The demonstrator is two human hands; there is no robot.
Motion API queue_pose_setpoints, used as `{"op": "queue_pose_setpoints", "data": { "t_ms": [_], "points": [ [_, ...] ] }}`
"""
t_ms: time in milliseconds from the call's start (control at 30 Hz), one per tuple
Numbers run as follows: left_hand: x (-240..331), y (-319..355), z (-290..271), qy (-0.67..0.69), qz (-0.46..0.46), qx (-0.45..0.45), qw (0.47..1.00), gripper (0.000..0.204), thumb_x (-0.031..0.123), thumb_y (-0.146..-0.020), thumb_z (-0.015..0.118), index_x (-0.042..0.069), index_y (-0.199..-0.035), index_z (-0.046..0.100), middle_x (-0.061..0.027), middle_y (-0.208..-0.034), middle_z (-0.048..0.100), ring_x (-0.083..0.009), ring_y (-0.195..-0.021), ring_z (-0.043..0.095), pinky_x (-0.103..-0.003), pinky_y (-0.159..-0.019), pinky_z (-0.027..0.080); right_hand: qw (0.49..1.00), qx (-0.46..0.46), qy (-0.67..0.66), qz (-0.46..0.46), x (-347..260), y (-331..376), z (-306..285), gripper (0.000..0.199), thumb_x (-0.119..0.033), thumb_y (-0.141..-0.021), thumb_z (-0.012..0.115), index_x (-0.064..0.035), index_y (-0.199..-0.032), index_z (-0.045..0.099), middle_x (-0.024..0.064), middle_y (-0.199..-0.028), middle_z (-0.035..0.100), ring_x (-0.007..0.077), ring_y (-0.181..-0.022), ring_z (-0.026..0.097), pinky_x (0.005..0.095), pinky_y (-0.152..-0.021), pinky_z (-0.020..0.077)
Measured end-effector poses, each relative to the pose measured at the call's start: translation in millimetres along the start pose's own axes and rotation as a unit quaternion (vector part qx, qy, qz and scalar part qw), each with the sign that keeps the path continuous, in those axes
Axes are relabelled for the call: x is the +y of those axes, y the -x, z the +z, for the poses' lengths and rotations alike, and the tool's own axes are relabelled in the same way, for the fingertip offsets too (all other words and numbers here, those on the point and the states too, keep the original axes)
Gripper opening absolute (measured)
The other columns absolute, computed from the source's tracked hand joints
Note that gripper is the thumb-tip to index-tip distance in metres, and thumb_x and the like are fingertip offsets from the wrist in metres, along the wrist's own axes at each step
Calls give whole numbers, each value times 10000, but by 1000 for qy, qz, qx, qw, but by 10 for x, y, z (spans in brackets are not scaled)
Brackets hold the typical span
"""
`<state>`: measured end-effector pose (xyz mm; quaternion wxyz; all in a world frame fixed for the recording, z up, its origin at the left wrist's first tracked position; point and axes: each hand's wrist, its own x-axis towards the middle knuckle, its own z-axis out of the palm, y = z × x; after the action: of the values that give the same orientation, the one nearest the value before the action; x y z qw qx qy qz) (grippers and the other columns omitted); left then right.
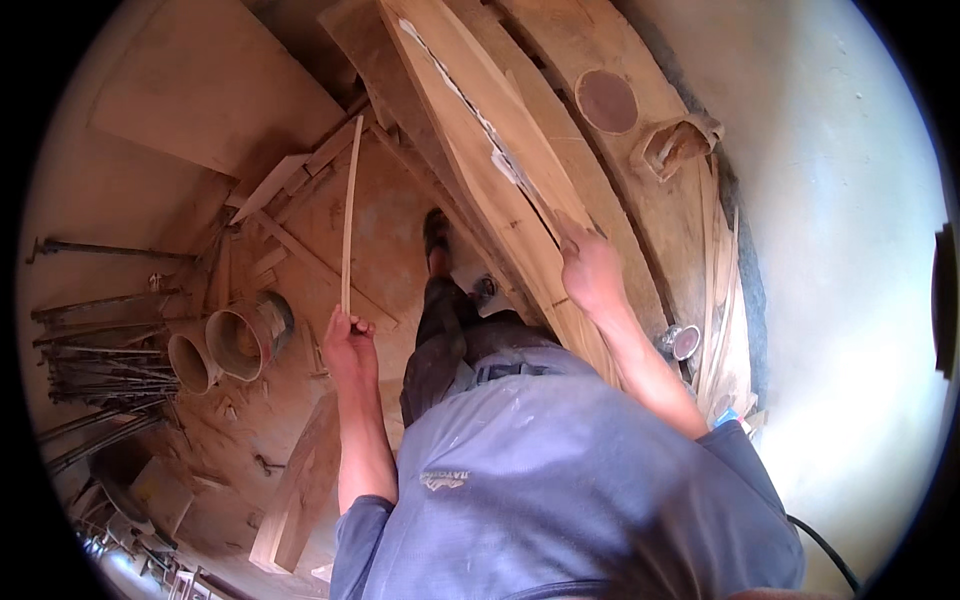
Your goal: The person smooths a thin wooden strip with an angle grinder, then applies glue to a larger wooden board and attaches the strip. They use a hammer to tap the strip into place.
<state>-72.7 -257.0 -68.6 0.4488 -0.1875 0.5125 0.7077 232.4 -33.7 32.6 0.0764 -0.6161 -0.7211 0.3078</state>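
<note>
A long, thin wooden strip stands out from my left hand, whose fingers pinch it near its lower end, away to the left of the boards. In front of me lies a long wooden slab with a dark lengthwise crack. White filler sits along part of that crack. My right hand is closed over the slab, right beside the crack. A small brownish edge shows at its fingers, but what they hold is too unclear to name.
More slabs lie to the right, bearing a round sanding disc, a crumpled bag and a sander. Buckets, metal bar clamps and a thick beam are on the left. A wall closes the right side.
</note>
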Motion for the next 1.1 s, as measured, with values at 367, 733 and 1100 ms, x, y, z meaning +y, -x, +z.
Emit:
{"op": "queue_pose_setpoints", "data": {
  "t_ms": [367,733,1100],
  "points": [
    [12,-101,0,4,8,-7,1000,318,79,-996,581,2,-1303,552,-73,-872,604,-204,-758,553,-376,-733,469,999,-11,41,1,-135,-105,30,465,-78,-949,522,-157,-1396,623,288,-1018,682,463,-974,655,512,-849,511],
    [-19,-80,225,-2,-4,11,1000,352,33,-982,580,-43,-1321,523,-89,-845,608,-218,-723,568,-390,-700,494,999,-3,21,-47,-383,-225,-248,500,-39,-904,508,-154,-1379,614,274,-1029,678,456,-985,655,532,-850,513],
    [-57,-107,24,19,-11,18,1000,379,56,-988,583,-29,-1350,510,-85,-850,602,-217,-741,567,-394,-715,490,995,18,5,-95,-723,-1223,113,378,-9,-840,510,-72,-1169,686,290,-914,691,483,-878,666,557,-798,517]
  ]
}}
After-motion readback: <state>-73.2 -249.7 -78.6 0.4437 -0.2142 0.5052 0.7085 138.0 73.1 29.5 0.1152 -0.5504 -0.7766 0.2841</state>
